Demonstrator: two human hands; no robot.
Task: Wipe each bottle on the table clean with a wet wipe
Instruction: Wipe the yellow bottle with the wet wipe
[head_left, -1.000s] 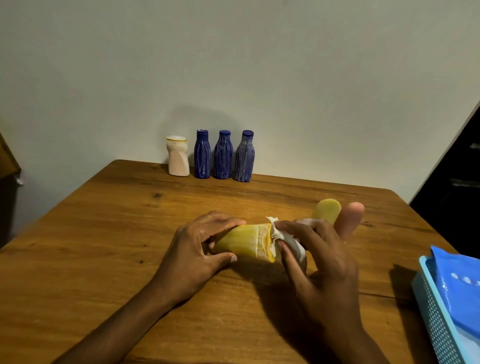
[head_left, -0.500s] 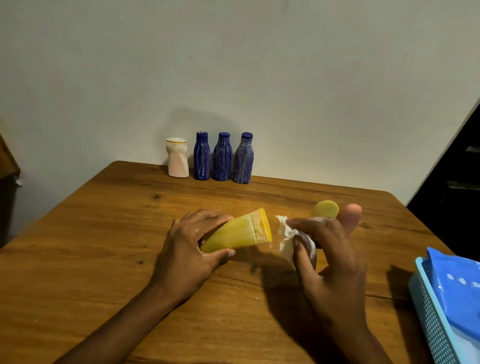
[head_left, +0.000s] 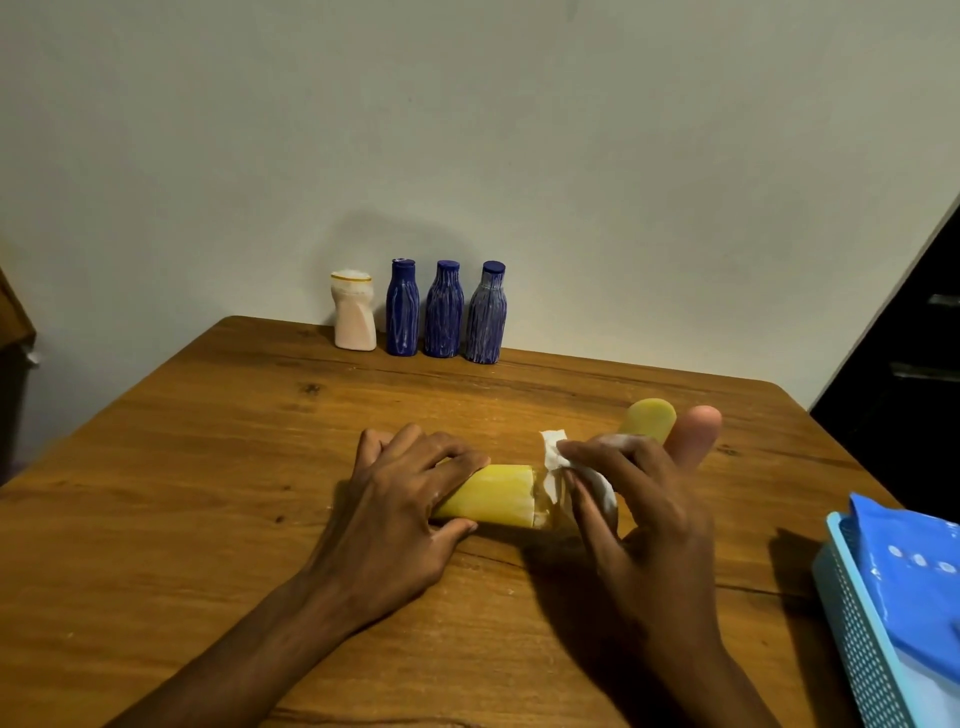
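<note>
Yellow bottle (head_left: 485, 498) lying on its side at centre frame, on the wooden table (head_left: 208, 467), long axis roughly left to right across the picture, tilted slightly upward toward the right. Left portion of the body wrapped by the left hand (head_left: 400, 499), fingers curled over the top and thumb underneath, steadying it. Right end covered by the wet wipe (head_left: 558, 467), bunched and white, pressed there by the right hand (head_left: 644, 514), whose fingers pinch the wipe against the bottle; exact shape of that end hidden under wipe and fingers. Bare yellow surface exposed only between the two hands, so judged: wiping under way at the right end, right hand the nearer one for the next stroke, travel along the long axis toward the left, blocked there by the holding hand unless that grip shifts. Just behind the right hand, toward right of centre, a second yellow bottle (head_left: 649, 423) and a peach bottle (head_left: 693, 434), only rounded ends showing, close enough to be knocked. At upper centre against the wall, well apart, a row upright: white bottle (head_left: 354, 317), then three blue bottles (head_left: 445, 312). At lower right edge, a light blue basket (head_left: 857, 623) holding a blue wipe pack (head_left: 914, 577), partly cut off.
</note>
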